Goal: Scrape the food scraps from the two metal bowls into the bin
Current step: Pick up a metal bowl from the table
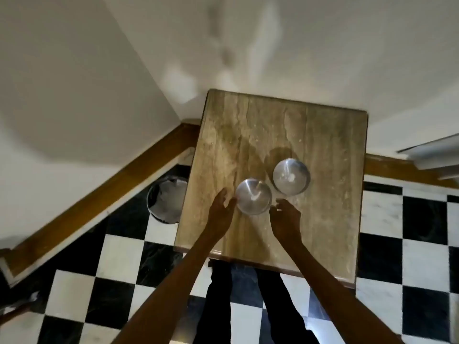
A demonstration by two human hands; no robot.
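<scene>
Two shiny metal bowls stand on a small stone-topped table (323, 219). The nearer bowl (253, 196) holds a pale scrap at its centre; the farther bowl (291, 176) lies just to its right and behind, also with a pale bit inside. My left hand (221, 214) is at the near bowl's left rim, fingers apart, touching or almost touching it. On the bowl's right side is my right hand (285, 218), fingers curled but apart, holding nothing. A round bin (165, 199) with a pale liner stands on the floor left of the table.
The table stands against a white wall with a brown wooden skirting (124, 184). The floor is black-and-white checked tile (119, 281). My dark-trousered legs (248, 306) are at the table's near edge. A white ledge (432, 155) juts in at the right.
</scene>
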